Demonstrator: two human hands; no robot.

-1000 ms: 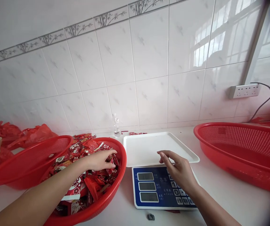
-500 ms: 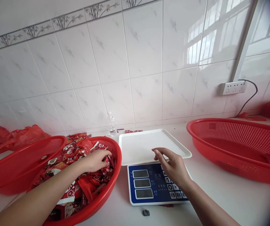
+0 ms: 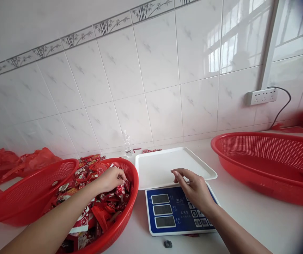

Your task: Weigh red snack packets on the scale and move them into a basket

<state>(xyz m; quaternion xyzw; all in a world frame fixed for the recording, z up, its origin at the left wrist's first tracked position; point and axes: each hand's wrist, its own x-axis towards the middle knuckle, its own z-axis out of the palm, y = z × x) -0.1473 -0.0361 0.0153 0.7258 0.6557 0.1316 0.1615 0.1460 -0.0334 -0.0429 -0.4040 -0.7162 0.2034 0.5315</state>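
My left hand (image 3: 112, 179) is over the right part of a red plastic basket (image 3: 133, 197) heaped with red-wrapped sweets (image 3: 84, 174). Its fingers are curled down and closed among the small packets, and what they grip is hidden. My right hand (image 3: 193, 183) hovers above a blue and white digital scale (image 3: 177, 211), near its keypad. Thumb and index finger meet at the tips there, with nothing visible between them. Behind the keypad panel sits the scale's white weighing tray (image 3: 164, 165), with nothing on it.
A large red basket (image 3: 257, 183) stands at the right, another red basket (image 3: 21, 197) at the left. Red plastic bags (image 3: 35, 160) lie behind it. A clear bottle (image 3: 127, 143) stands by the tiled wall, and a small dark object (image 3: 168, 243) lies before the scale.
My left hand's fingers have curled in more tightly among the packets. My right hand keeps nearly the same pose over the scale. The whole view has tilted slightly.
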